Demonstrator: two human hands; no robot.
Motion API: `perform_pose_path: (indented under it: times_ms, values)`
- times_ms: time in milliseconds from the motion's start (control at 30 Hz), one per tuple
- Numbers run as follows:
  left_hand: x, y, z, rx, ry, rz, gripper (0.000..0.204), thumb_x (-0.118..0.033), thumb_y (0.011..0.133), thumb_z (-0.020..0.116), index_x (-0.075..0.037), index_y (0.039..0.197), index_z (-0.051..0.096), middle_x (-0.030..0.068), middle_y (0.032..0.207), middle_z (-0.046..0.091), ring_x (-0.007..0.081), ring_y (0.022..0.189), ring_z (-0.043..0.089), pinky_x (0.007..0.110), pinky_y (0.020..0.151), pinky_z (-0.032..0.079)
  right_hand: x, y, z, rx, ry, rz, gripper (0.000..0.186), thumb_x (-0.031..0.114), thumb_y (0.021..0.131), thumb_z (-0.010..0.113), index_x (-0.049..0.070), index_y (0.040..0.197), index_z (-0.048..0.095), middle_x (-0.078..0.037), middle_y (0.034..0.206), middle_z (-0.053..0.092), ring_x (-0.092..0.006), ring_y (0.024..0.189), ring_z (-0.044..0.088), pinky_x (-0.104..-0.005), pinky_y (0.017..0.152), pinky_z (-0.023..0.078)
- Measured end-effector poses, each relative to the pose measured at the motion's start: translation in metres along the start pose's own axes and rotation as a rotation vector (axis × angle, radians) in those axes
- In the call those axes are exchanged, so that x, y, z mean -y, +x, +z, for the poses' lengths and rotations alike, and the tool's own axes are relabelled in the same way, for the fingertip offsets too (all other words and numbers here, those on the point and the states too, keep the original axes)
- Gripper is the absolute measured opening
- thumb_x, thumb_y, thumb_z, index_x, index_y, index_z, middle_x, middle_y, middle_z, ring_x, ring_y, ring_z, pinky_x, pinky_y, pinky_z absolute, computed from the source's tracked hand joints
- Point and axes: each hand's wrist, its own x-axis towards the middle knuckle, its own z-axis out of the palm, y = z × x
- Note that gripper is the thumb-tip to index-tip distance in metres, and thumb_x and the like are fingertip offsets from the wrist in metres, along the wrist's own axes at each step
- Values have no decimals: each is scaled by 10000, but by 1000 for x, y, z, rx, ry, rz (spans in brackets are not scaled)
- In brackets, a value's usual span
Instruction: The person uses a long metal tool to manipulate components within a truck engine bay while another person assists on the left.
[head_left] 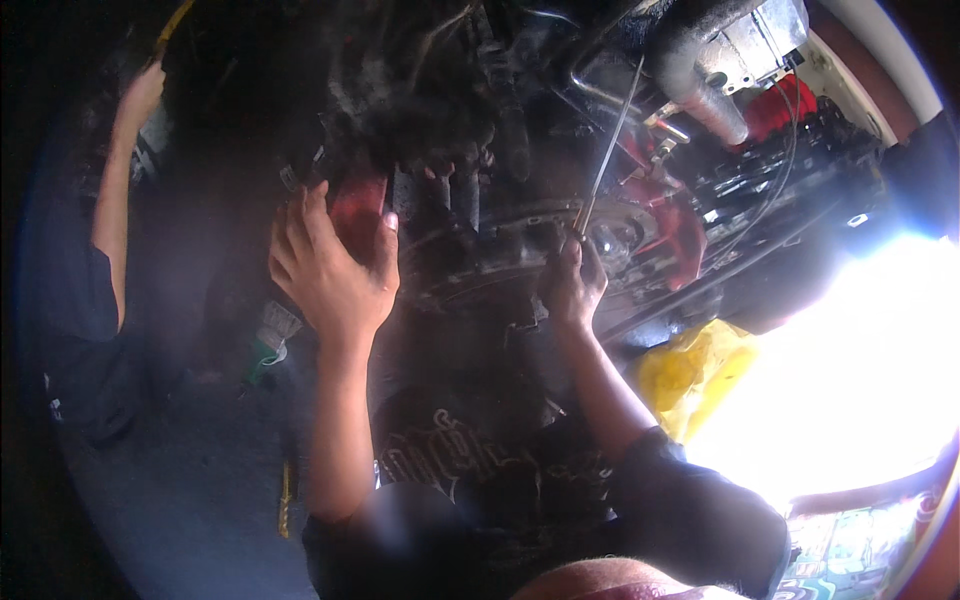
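My left hand [335,265] is raised at centre in front of a red part [356,205] on the dark, grimy underside of the machinery, fingers apart and curved; whether it touches that part I cannot tell. My right hand [573,280], darkened with grime, is closed on a long thin rod [610,140] that points up among pipes. Near it are a round metal part [620,232], a red bracket [680,250] and a thick grey pipe [705,105].
At the far left another person's arm [115,200] holds a yellow tool [168,35]. A yellow bag [690,375] lies right, beside strong glare. A green-handled item [265,350] and a yellow tool [286,495] are lower left. Cables hang upper right.
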Motion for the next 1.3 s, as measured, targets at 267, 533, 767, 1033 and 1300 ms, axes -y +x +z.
perform_pose_path:
  times_ms: [267,533,767,1033,1300]
  values:
    - [2,-1,4,-20,-39,21,634,-499,844,603,-60,1286,484,175,1307,509,400,1217,453,546,966,344,21,-5,13,-8,2,19,354,374,959,566,20,977,573,50,652,464,-46,549,429,-226,489,362]
    - [4,0,2,-21,-63,4,636,-471,847,622,-72,1317,465,195,1308,507,409,1217,445,565,986,330,43,-18,23,54,110,62,293,326,984,537,40,921,541,54,704,423,-46,651,387,-225,566,357]
    - [-3,0,3,-38,-73,6,641,-479,837,629,-78,1312,474,187,1285,521,405,1209,451,555,972,341,-6,-22,-2,10,-188,42,450,392,967,550,-31,1119,574,31,748,480,-65,692,399,-237,609,371]
    - [3,-2,0,41,-38,-24,630,-482,833,631,-92,1304,480,171,1275,523,394,1202,459,558,959,353,2,-34,22,-34,-2,152,407,343,970,563,-16,1160,576,42,714,490,-40,634,413,-225,549,357]
    - [1,-3,6,-50,-56,11,640,-483,830,645,-96,1311,477,188,1267,527,404,1210,453,583,957,351,55,8,-7,-159,-632,-512,348,328,960,562,6,828,563,3,610,469,-97,584,398,-278,534,339]
